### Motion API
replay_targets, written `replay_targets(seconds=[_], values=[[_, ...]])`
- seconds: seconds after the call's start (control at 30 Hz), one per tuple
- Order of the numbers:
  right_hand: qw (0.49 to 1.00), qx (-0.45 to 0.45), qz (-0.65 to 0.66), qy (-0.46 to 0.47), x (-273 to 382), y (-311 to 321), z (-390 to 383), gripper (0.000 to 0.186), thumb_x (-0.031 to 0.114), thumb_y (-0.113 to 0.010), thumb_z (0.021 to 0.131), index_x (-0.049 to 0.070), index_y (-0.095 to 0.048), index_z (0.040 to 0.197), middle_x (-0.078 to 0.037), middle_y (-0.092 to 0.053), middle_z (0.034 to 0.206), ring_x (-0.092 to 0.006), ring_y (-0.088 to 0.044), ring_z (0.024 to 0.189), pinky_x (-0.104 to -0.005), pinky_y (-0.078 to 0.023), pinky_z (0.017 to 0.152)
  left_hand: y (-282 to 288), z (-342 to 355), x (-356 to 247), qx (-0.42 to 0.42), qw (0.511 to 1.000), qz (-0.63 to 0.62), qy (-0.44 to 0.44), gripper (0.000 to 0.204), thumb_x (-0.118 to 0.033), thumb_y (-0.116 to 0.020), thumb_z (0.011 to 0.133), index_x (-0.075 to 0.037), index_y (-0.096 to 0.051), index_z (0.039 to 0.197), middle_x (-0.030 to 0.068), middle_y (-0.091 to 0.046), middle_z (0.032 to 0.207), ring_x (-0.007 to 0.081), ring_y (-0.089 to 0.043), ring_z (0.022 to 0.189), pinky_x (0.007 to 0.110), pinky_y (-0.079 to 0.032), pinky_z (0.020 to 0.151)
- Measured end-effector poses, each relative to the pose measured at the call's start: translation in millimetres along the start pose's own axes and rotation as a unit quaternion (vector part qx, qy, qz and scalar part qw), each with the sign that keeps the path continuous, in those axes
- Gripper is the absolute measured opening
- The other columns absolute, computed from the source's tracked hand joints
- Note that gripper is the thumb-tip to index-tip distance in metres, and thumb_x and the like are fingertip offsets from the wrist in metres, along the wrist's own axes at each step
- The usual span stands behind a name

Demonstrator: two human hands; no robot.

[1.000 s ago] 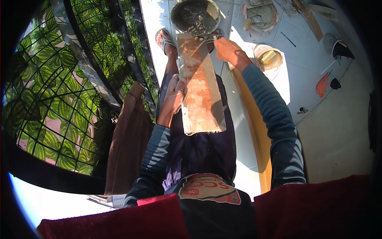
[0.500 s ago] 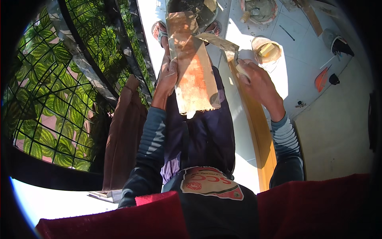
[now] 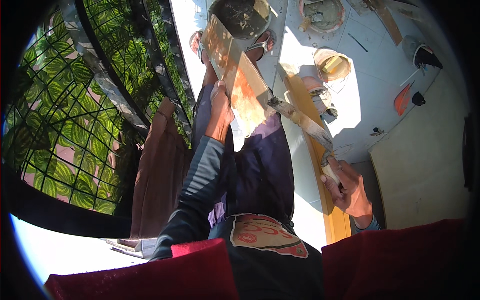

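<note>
My left hand [image 3: 221,110] is closed around the left edge of a flat wooden board [image 3: 242,82]. The board slants above my knees, with orange-brown stains and a frayed near end. In my right hand [image 3: 348,189], the fingers wrap round the handle of a trowel [image 3: 302,120]. Its blade is smeared with pale material and points up and left, its tip close to the board's right edge near the lower corner. Beyond the board's far end stands a round bucket [image 3: 271,16] with grey wet mix inside, between my sandalled feet.
A yellow wooden ledge [image 3: 336,217] runs along my right side. Past it stand a small pail [image 3: 320,97], a bucket [image 3: 320,57] holding a yellow block, and a mortar-stained basin [image 3: 341,20]. To my left, a dark metal grille [image 3: 107,75] fronts leafy plants, with brown cloth [image 3: 157,165] draped beside it.
My right hand has drawn the trowel away from the board, down and to the right. The board has turned and tilted in my left hand, uncovering more of the bucket.
</note>
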State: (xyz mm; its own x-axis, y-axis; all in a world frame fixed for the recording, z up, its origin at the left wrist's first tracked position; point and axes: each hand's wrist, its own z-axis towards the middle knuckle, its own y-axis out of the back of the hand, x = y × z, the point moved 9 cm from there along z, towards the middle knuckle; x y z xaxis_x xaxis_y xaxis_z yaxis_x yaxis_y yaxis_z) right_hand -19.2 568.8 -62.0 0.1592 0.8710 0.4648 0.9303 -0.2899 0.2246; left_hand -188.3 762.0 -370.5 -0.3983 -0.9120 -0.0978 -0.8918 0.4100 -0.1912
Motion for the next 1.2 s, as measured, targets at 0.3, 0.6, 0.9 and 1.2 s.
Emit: replay_targets(seconds=[0.3,0.6,0.9,1.2], values=[[0.997,0.009,-0.074,0.027,9.5,-5.8,25.6,0.042,0.001,-0.063,0.082,-0.005,-0.053,0.122,-0.017,-0.055,0.085,-0.0352,-0.06,0.067,-0.0404,-0.05,0.06,-4.5,-16.5,24.8,-0.073,0.996,-0.011,0.05,0.037,-0.023,-0.03,0.1,0.0,-0.052,0.119,0.0131,-0.062,0.102,0.0253,-0.066,0.082,0.04,-0.057,0.071],[0.989,0.011,-0.136,0.048,-4.6,-29.8,79.3,0.04,0.008,-0.061,0.085,-0.003,-0.053,0.122,-0.019,-0.056,0.09,-0.0394,-0.06,0.073,-0.0443,-0.051,0.064,31.9,-11.1,29.7,-0.09,0.994,0.058,-0.025,0.029,-0.022,-0.034,0.098,-0.002,-0.054,0.106,0.0104,-0.062,0.093,0.0226,-0.065,0.078,0.038,-0.058,0.07],[0.981,-0.038,-0.164,0.099,-20.2,-47.6,148.2,0.039,0.009,-0.058,0.085,-0.007,-0.052,0.121,-0.025,-0.058,0.091,-0.0416,-0.061,0.079,-0.0468,-0.05,0.074,11.2,-34.6,29.1,-0.063,0.993,0.097,0.013,0.032,-0.026,-0.029,0.103,-0.004,-0.051,0.108,0.0092,-0.06,0.097,0.0206,-0.064,0.083,0.038,-0.056,0.075],[0.975,-0.076,-0.179,0.107,-58.3,-73.4,241.1,0.032,0.011,-0.061,0.083,-0.002,-0.059,0.112,-0.026,-0.062,0.086,-0.0437,-0.06,0.081,-0.0471,-0.049,0.077,26.6,-47.4,42.0,-0.046,0.99,0.13,0.026,0.029,-0.027,-0.031,0.105,-0.007,-0.052,0.108,0.0059,-0.058,0.096,0.0149,-0.06,0.083,0.032,-0.053,0.074]])
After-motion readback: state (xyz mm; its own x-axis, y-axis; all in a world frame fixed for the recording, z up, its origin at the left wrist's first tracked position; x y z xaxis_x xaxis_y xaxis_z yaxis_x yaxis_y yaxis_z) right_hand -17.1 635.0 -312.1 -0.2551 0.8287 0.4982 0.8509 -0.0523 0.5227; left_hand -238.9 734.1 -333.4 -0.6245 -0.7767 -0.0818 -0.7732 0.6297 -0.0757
